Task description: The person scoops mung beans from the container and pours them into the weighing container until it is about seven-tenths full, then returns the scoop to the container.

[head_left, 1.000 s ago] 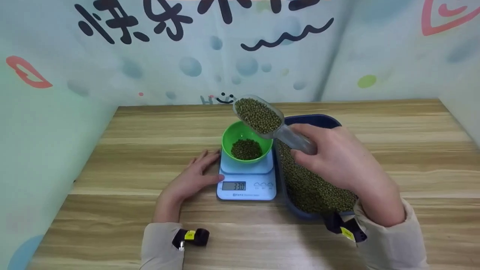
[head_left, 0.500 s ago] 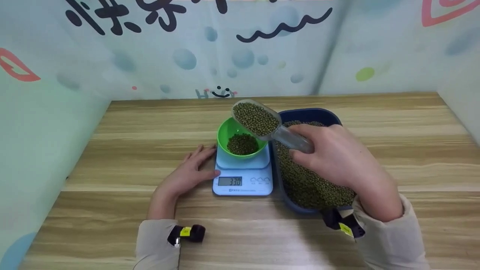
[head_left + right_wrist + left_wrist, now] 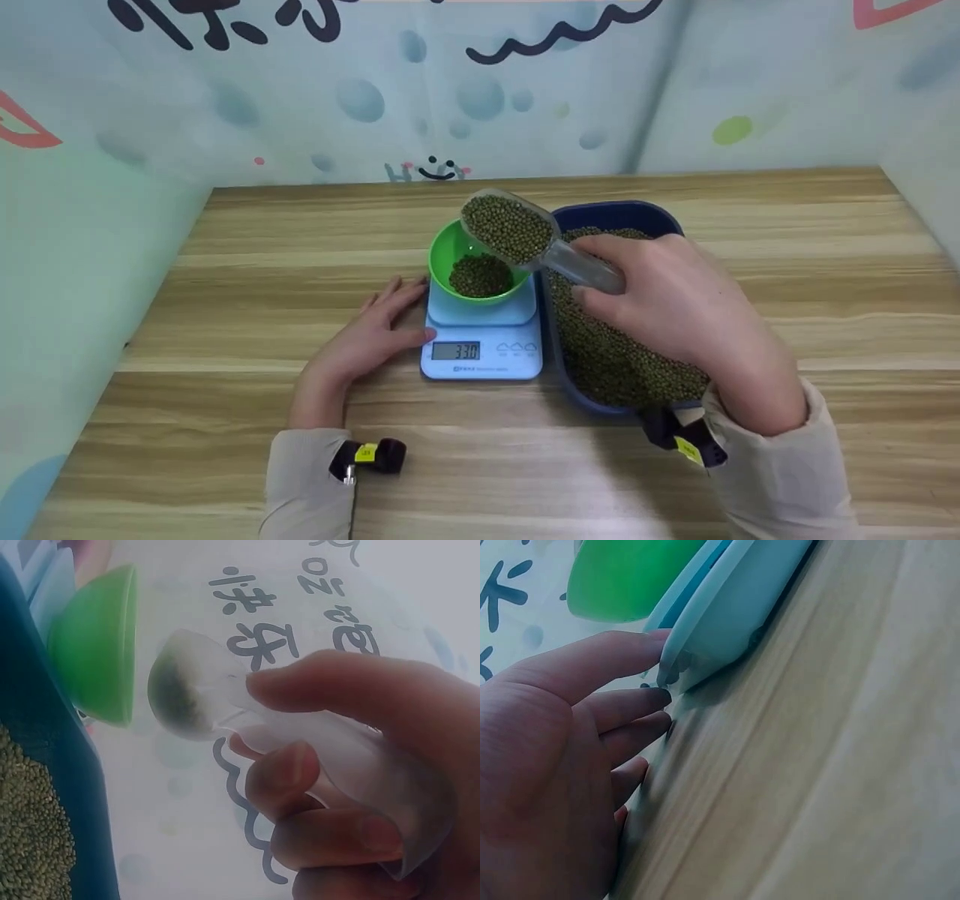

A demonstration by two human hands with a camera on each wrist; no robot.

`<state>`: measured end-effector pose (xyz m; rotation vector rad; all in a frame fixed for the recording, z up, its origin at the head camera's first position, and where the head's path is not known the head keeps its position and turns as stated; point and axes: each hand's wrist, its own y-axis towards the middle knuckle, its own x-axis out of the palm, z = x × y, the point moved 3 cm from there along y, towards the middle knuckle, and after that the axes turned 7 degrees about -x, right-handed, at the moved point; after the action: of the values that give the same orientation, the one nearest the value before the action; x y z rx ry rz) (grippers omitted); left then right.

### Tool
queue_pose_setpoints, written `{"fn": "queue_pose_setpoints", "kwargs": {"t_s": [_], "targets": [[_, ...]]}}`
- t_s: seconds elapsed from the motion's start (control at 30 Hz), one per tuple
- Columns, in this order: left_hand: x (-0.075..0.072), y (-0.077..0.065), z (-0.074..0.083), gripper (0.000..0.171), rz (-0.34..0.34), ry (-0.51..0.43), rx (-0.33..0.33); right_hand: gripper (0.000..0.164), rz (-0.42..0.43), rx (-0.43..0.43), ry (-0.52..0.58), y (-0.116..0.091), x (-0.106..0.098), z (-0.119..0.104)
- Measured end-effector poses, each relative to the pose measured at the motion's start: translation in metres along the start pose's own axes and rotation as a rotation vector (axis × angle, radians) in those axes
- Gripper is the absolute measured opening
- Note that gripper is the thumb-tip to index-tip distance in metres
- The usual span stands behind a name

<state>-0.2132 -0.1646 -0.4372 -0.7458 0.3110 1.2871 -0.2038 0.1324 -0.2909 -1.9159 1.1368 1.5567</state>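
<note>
My right hand [image 3: 675, 300] grips the handle of a clear plastic scoop [image 3: 581, 266], fingers curled round it in the right wrist view. Small green beans [image 3: 510, 227] fill the scoop, which hangs over the right rim of a green bowl [image 3: 444, 259]. More beans [image 3: 480, 276] lie in the bottom of that bowl. It stands on the platform of a light blue kitchen scale [image 3: 480, 369], whose display reads 33.0. At the scale's left edge, my left hand [image 3: 364, 341] rests with fingers extended, thumb at the display's side; the left wrist view shows the fingertips [image 3: 656, 697] at the scale's side.
A dark blue tub [image 3: 622, 214] of green beans [image 3: 622, 360] stands right beside the scale, partly under my right forearm. Both wrists carry black camera straps. Behind the wooden table [image 3: 225, 300] rises a printed wall sheet [image 3: 300, 90].
The head view has tilted slightly, so the whole scene sits higher and a little left. Scoop and hands keep nearly the same places, and the display still reads 33.0.
</note>
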Motion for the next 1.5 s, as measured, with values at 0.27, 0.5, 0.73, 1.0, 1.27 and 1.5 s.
{"fn": "queue_pose_setpoints", "kwargs": {"t_s": [0.27, 0.5, 0.73, 1.0, 1.27, 1.5], "targets": [[-0.0009, 0.0002, 0.0, 0.074, 0.002, 0.005, 0.019, 0.038, 0.019, -0.001, -0.025, 0.0008, 0.0001, 0.0002], [-0.0003, 0.0001, 0.0003, 0.073, 0.0, 0.005, 0.032, 0.039, 0.031, 0.002, -0.046, 0.001, 0.0006, 0.0001], [0.0004, 0.0003, 0.0009, 0.073, 0.003, 0.001, 0.032, 0.039, 0.04, -0.005, -0.04, 0.0008, 0.001, 0.0021], [0.003, 0.0006, -0.0017, 0.074, 0.0, -0.005, 0.038, 0.04, 0.069, -0.028, -0.063, 0.001, 0.0042, 0.0026], [0.0011, 0.0007, -0.0019, 0.074, 0.008, -0.011, 0.019, 0.039, 0.078, -0.054, -0.053, 0.0024, 0.0028, -0.0023], [0.0017, 0.0009, -0.0025, 0.076, 0.008, -0.012, 0.024, 0.04, 0.066, -0.053, -0.049, 0.0018, 0.0032, -0.0011]]}}
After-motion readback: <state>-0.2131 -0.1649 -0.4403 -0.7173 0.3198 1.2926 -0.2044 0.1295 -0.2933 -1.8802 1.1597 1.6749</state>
